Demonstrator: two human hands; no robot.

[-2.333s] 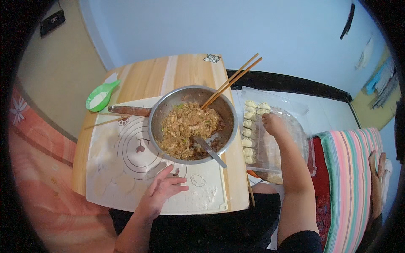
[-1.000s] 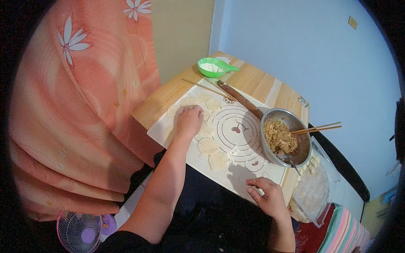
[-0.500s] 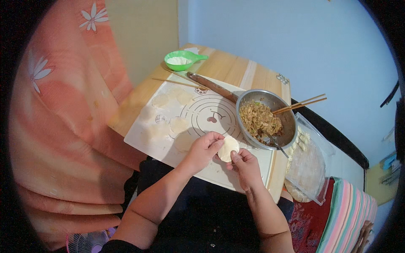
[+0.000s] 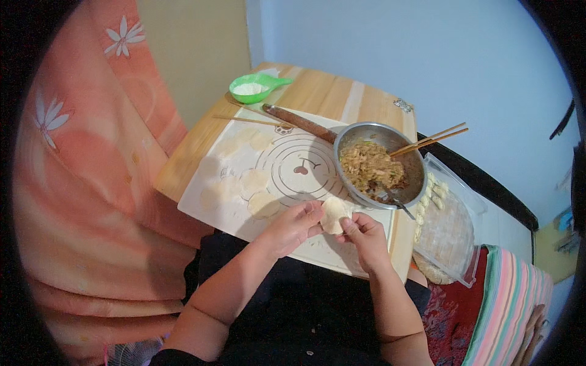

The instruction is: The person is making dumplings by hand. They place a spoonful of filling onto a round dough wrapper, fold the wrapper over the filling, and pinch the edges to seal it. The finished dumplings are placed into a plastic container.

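Note:
A round, pale dumpling wrapper [image 4: 334, 215] is held up between both hands over the near part of a white mat [image 4: 332, 253]. My left hand [image 4: 293, 227] pinches its left edge, and my right hand [image 4: 366, 236] grips its lower right edge with thumb and fingers. Just beyond them stands a metal bowl [image 4: 421, 183] of minced filling [image 4: 369, 161], with chopsticks [image 4: 427, 140] and a metal spoon [image 4: 398, 202] in it. More flat wrappers [image 4: 264, 205] lie on the left side of the mat.
A wooden rolling pin [image 4: 299, 122] lies behind the mat's printed circles, against the bowl. At the far left corner of the wooden table [image 4: 323, 85] sits a green scoop [image 4: 251, 89] of flour. Right of the table, a clear container [image 4: 467, 268] holds several folded dumplings [image 4: 436, 192]. An orange curtain [image 4: 104, 201] hangs at left.
The wrapper has tilted and its outline looks less round. Both hands still hold it, the right one slightly farther right. The whole view has shifted a little.

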